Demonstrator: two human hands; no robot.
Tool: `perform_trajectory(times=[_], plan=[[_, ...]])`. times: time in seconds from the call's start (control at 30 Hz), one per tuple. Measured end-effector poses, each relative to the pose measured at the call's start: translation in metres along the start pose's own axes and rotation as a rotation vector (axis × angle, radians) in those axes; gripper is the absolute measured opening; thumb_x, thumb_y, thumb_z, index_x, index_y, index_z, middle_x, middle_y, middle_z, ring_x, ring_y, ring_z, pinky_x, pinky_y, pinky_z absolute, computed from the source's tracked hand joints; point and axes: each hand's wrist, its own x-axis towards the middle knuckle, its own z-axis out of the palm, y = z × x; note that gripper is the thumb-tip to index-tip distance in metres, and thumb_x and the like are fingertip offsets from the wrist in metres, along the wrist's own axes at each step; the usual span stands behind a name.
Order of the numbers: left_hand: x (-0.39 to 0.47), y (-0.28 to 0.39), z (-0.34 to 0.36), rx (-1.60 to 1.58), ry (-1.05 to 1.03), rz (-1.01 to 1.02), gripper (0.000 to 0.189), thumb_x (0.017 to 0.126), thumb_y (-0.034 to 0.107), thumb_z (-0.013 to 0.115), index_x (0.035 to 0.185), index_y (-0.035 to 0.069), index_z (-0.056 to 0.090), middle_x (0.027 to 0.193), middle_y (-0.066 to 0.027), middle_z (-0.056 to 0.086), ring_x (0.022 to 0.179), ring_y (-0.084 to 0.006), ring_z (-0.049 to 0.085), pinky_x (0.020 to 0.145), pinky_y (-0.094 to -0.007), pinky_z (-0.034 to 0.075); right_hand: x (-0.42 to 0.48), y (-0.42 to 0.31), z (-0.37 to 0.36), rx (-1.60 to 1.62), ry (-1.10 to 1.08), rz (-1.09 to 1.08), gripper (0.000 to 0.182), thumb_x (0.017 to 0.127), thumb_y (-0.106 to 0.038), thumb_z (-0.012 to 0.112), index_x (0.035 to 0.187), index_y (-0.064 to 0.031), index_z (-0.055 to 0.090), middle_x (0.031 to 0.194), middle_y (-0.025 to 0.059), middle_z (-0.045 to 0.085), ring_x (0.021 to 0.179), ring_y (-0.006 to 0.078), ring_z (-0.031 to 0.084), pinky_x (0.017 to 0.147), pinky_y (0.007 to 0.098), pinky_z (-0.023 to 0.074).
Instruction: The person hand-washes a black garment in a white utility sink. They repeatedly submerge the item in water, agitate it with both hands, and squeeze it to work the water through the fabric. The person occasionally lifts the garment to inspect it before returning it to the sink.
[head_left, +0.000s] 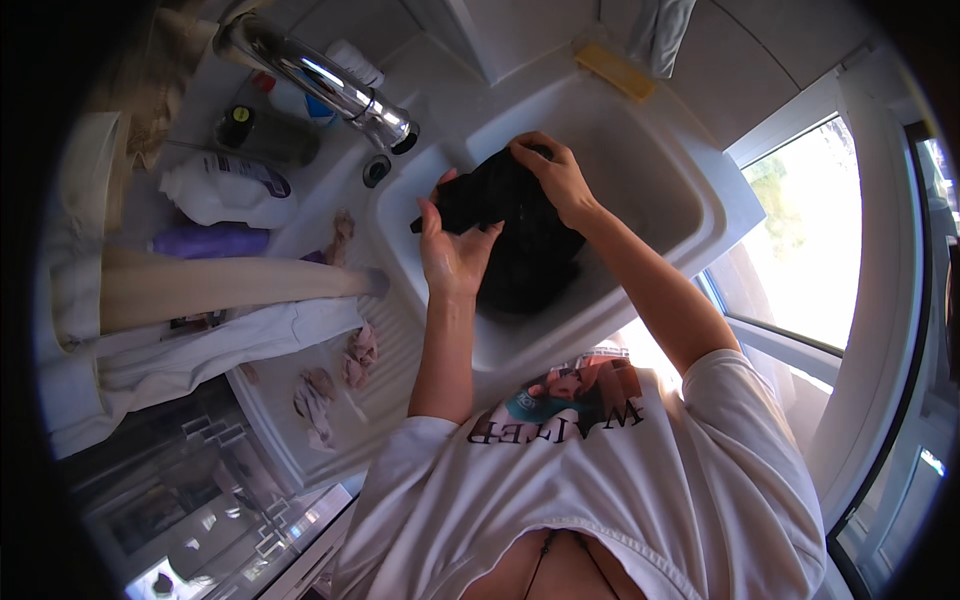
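Black cloth (525, 240) hangs in a bunch from my hands down into a white sink basin (667, 217). My left hand (456, 244) is palm up at the cloth's left part, with the thumb raised and fingers partly behind the fabric. The upper right edge of the cloth is pinched by my right hand (551, 176), whose fingers curl over it. Whether the fabric's lower end rests on the basin floor I cannot tell. Above and to the left of the hands is a chrome faucet (337, 82); no water is seen running from it.
A yellow sponge (615, 71) lies on the basin's back rim. Left of the sink are a white plastic bottle (225, 189), a purple bottle (211, 241) and a dark bottle (277, 139). Small crumpled cloths (315, 401) lie on the ribbed drainboard (390, 375), near hanging pale garments (255, 337). A window stands at right.
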Motion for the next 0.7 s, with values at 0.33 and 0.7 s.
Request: perform_trajectory(times=[0.33,0.7], plan=[[0.031,-0.038,-0.053,-0.136,-0.596,-0.035,0.026,0.094,0.029,0.034,0.096,0.008,0.049,0.093,-0.0079,0.053,0.095,-0.0201,0.053,0.084,-0.0334,0.042,-0.082,-0.009,0.066,-0.745,-0.094,-0.598,0.020,0.064,-0.019,0.068,0.077,-0.0058,0.060,0.080,0.0138,0.059,0.079,0.0308,0.059,0.071,0.0366,0.0479],[0.018,-0.020,-0.016,0.112,-0.183,-0.031,0.055,0.094,0.036,0.039,0.142,0.018,0.018,0.143,-0.0127,0.023,0.130,-0.0246,0.028,0.107,-0.0367,0.023,-0.068,-0.010,0.061,-0.643,0.039,-0.669,0.018,0.069,-0.019,0.067,0.067,-0.0061,0.054,0.069,0.0121,0.057,0.068,0.0317,0.058,0.060,0.0394,0.0457]])
